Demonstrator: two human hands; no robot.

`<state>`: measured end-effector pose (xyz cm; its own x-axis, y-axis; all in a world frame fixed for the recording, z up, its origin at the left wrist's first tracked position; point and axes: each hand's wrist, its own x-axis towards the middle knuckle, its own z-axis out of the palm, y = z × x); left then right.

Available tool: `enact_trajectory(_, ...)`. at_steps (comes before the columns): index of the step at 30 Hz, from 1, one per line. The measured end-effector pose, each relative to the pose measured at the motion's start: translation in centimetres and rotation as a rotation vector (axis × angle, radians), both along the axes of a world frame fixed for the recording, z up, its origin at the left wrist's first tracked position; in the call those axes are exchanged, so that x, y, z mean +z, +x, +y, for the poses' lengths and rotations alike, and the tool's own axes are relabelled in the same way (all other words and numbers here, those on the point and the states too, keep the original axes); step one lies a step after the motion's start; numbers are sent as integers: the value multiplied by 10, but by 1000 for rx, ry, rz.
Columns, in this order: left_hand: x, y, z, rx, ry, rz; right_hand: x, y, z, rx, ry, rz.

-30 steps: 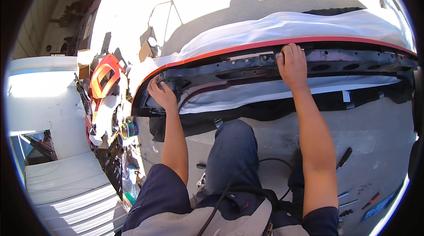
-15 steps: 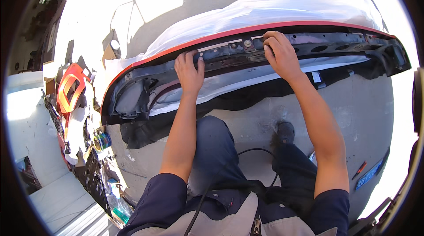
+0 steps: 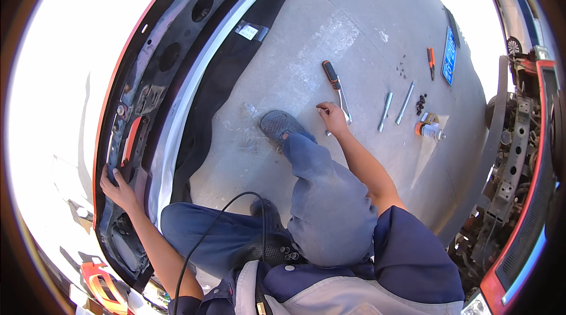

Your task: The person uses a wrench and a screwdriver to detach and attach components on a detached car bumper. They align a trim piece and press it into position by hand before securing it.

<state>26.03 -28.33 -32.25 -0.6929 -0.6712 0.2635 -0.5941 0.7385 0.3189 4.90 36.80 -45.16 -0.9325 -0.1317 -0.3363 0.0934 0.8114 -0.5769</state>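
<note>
A long curved car body panel (image 3: 109,138), red along its outer rim and dark on its inner side, stands at my left. My left hand (image 3: 119,190) grips its inner frame, thumb and fingers curled on the dark metal. Over the concrete, my right hand (image 3: 334,118) is out to the right of my shoe, fingers half bent and apart, with nothing visible in them. Close beside its fingers lies a ratchet wrench (image 3: 331,74) with a black and orange handle; part of its metal end is hidden by the hand.
Two metal extension bars (image 3: 385,112), dark small fasteners (image 3: 421,104), a spray can (image 3: 430,131), an orange-handled tool (image 3: 431,63) and a blue license plate (image 3: 450,55) lie to the right. A car's exposed front (image 3: 513,167) stands far right. Black cloth (image 3: 203,120) runs beside the panel.
My view has turned right. My right hand has let go of the panel and moved down beside the ratchet wrench. My left hand is still on the panel.
</note>
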Motion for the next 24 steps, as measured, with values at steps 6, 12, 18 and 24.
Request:
enact_trajectory(6, 2, 6, -15, 28, 62, -13, 41, 42, 51, -398, -160, 189)
enact_trajectory(12, -8, 6, -21, 39, 89, -26, 51, 168, 200, -794, 480, -13)
enact_trajectory(18, 11, 27, -23, 192, 134, 9, 56, 176, 154, -140, 620, -307)
enact_trajectory(24, 27, -32, 24, 157, 65, 63, 64, 127, 196, -14, 539, -258)
